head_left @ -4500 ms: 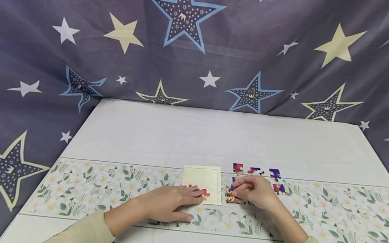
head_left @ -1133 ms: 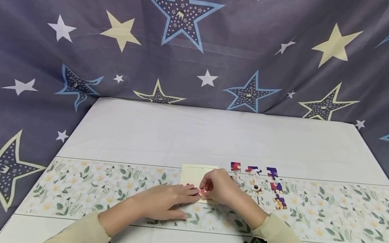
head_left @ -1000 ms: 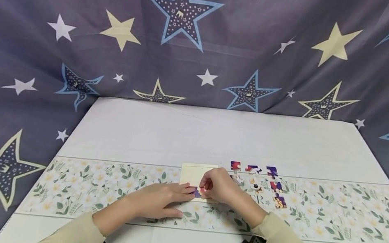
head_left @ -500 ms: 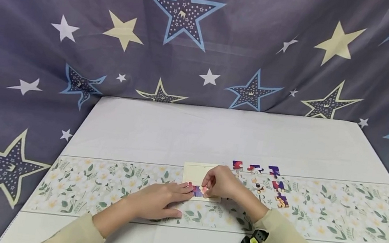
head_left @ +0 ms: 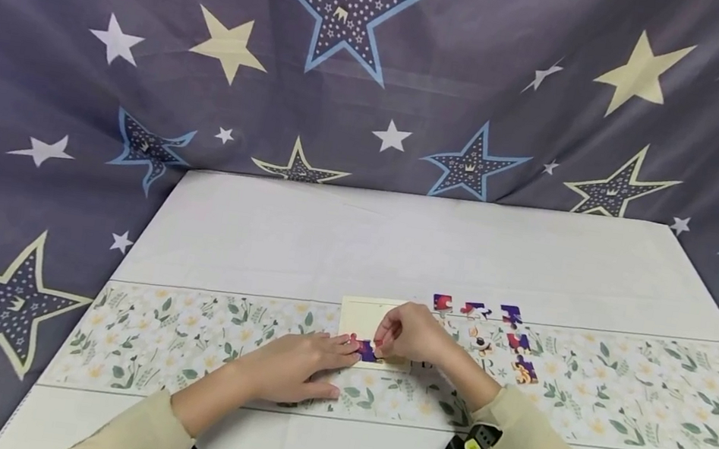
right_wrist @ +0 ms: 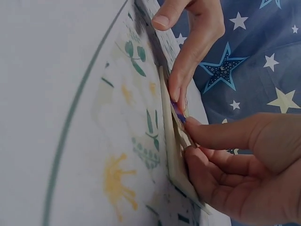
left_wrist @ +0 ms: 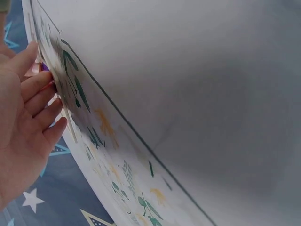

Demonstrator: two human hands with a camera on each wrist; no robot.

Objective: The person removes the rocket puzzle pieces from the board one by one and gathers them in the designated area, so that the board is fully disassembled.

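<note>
A cream puzzle tray (head_left: 357, 315) lies flat on the table, with a purple jigsaw piece (head_left: 365, 350) along its near edge. My left hand (head_left: 294, 365) rests with straight fingers over the tray's near left corner, its fingertips on pieces there. My right hand (head_left: 415, 333) is over the tray's right part. In the right wrist view, its thumb and forefinger pinch a thin jigsaw piece (right_wrist: 189, 136), tilted against the tray beside the purple one. The held piece is mostly hidden by the fingers.
Right of the tray lie several loose jigsaw pieces, among them a red one (head_left: 442, 303), a purple one (head_left: 511, 315) and an orange and purple one (head_left: 526, 371). A floral runner strip (head_left: 177, 345) crosses the white table (head_left: 302, 239). A starry curtain (head_left: 397, 53) hangs behind.
My right hand has moved left from the loose pieces to the tray with a jigsaw piece. My left fingers have drawn back slightly left, uncovering the purple piece. Lately both hands have barely moved.
</note>
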